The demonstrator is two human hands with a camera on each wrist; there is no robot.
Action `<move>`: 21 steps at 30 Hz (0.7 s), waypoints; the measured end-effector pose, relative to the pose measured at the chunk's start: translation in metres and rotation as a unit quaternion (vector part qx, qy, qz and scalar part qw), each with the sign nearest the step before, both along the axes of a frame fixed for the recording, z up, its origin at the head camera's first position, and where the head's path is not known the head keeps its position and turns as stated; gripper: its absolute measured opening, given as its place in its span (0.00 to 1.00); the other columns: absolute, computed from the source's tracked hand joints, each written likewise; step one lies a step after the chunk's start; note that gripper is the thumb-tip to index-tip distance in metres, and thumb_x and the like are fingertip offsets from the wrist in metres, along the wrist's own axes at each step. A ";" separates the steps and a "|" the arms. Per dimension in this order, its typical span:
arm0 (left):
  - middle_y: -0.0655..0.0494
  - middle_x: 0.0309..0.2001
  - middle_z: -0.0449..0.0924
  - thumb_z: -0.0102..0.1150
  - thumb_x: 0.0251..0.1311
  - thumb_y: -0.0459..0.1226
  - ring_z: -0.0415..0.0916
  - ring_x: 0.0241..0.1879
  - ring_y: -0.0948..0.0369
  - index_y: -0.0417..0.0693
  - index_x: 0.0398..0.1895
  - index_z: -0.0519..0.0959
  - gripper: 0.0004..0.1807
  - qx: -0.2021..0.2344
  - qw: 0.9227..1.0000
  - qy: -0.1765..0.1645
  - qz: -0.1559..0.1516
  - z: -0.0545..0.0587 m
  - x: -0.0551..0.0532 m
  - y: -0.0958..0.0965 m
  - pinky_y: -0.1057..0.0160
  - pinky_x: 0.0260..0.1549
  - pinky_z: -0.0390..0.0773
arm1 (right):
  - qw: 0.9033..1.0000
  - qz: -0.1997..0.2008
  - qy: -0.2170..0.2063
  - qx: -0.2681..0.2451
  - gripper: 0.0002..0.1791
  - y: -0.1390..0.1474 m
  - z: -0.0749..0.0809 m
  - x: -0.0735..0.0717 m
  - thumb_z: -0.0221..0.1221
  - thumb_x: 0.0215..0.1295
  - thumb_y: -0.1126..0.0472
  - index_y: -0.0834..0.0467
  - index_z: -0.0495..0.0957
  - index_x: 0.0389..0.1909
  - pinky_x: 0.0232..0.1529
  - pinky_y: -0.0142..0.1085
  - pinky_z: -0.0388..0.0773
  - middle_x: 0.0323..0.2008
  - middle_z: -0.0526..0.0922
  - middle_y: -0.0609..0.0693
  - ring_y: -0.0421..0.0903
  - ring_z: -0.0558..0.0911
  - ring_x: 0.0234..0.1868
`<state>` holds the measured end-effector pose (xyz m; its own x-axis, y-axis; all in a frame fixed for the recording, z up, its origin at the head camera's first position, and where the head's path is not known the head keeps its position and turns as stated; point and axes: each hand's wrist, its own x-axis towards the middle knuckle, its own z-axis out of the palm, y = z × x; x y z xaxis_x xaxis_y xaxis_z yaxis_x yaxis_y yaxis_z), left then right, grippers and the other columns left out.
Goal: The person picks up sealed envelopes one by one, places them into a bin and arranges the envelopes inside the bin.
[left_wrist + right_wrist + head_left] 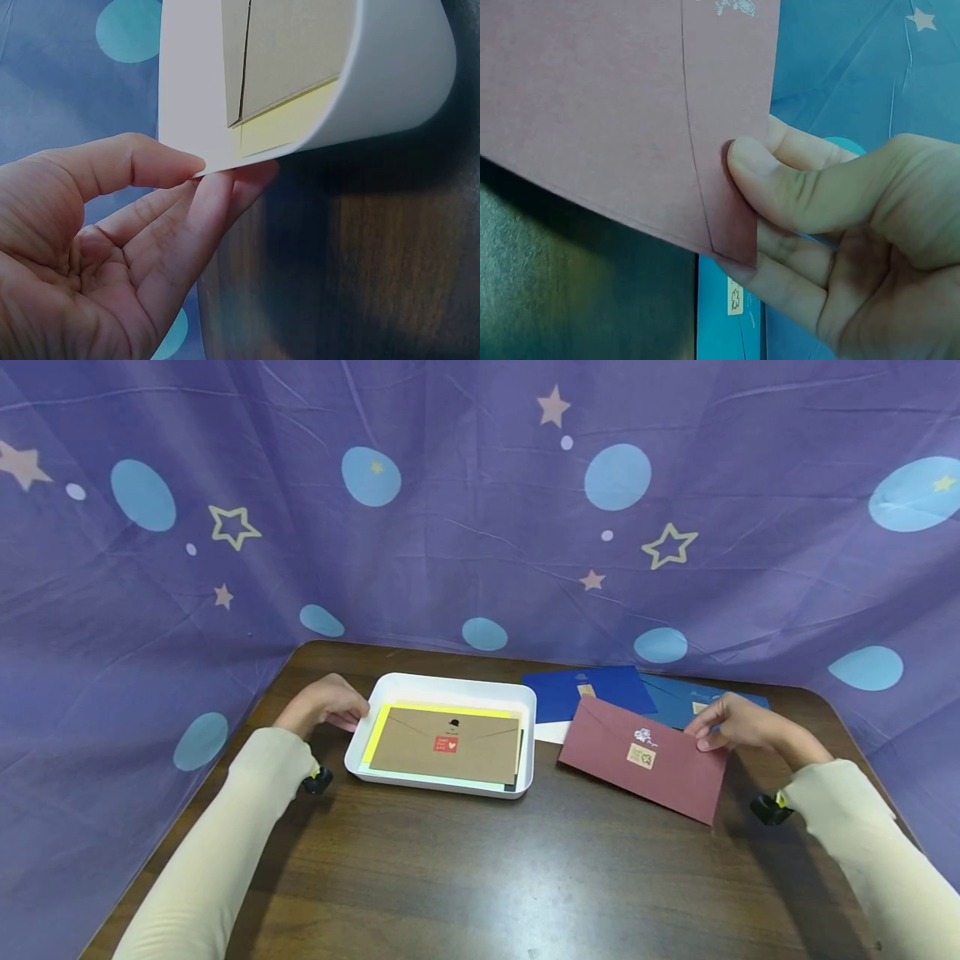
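Note:
My left hand (339,702) pinches the left rim of a white tray (465,687) between thumb and fingers, as the left wrist view shows up close. Inside the tray lies a brown envelope (420,752) with a red sticker and a small hat print, on top of a yellow envelope (378,735) and other pale and dark paper edges. My right hand (738,724) grips a dark red envelope (607,752) by its upper right corner, thumb on the front face. This envelope is tilted above the table, its flap and beige sticker facing up.
Behind the red envelope lie a dark blue envelope (622,689), a lighter blue envelope (675,689) and a white one (551,732), partly covered. The brown wooden table (450,877) ends at a purple curtain (480,527) along the back and sides.

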<state>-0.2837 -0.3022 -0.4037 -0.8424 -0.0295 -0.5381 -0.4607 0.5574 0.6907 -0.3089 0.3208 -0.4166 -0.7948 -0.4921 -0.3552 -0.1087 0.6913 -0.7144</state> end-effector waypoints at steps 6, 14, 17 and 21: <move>0.54 0.22 0.79 0.57 0.53 0.25 0.79 0.21 0.64 0.33 0.32 0.78 0.03 0.000 1.000 0.000 -0.001 0.000 0.000 0.000 0.69 0.27 0.89 | 0.999 -0.027 -0.010 -0.038 0.17 -0.008 0.006 0.000 0.68 0.60 0.69 0.73 0.83 0.49 0.35 0.36 0.89 0.40 0.89 0.59 0.38 0.85 0.36; 0.54 0.22 0.79 0.57 0.53 0.25 0.80 0.21 0.64 0.32 0.33 0.78 0.04 -0.003 1.000 0.001 0.002 -0.001 0.000 0.001 0.69 0.27 0.89 | 0.995 -0.042 -0.033 -0.085 0.20 -0.034 0.019 0.001 0.66 0.63 0.68 0.75 0.80 0.53 0.38 0.38 0.90 0.37 0.89 0.51 0.41 0.86 0.35; 0.54 0.22 0.79 0.57 0.53 0.25 0.79 0.21 0.64 0.31 0.33 0.78 0.05 -0.006 1.000 0.000 0.003 -0.001 0.000 0.000 0.68 0.28 0.90 | 0.995 -0.043 -0.028 -0.084 0.20 -0.045 0.024 0.000 0.66 0.63 0.68 0.74 0.80 0.54 0.40 0.36 0.90 0.38 0.89 0.50 0.40 0.86 0.37; 0.54 0.22 0.79 0.57 0.53 0.25 0.79 0.21 0.64 0.31 0.32 0.78 0.04 -0.010 1.000 -0.002 0.006 -0.001 -0.001 -0.001 0.68 0.28 0.90 | 0.995 -0.043 -0.030 -0.082 0.19 -0.058 0.031 0.001 0.65 0.64 0.69 0.73 0.80 0.54 0.42 0.35 0.89 0.39 0.89 0.52 0.41 0.86 0.39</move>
<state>-0.2843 -0.3028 -0.4045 -0.8394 -0.0512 -0.5411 -0.4709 0.5656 0.6770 -0.3080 0.2624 -0.3860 -0.8162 -0.4786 -0.3237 -0.0078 0.5694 -0.8220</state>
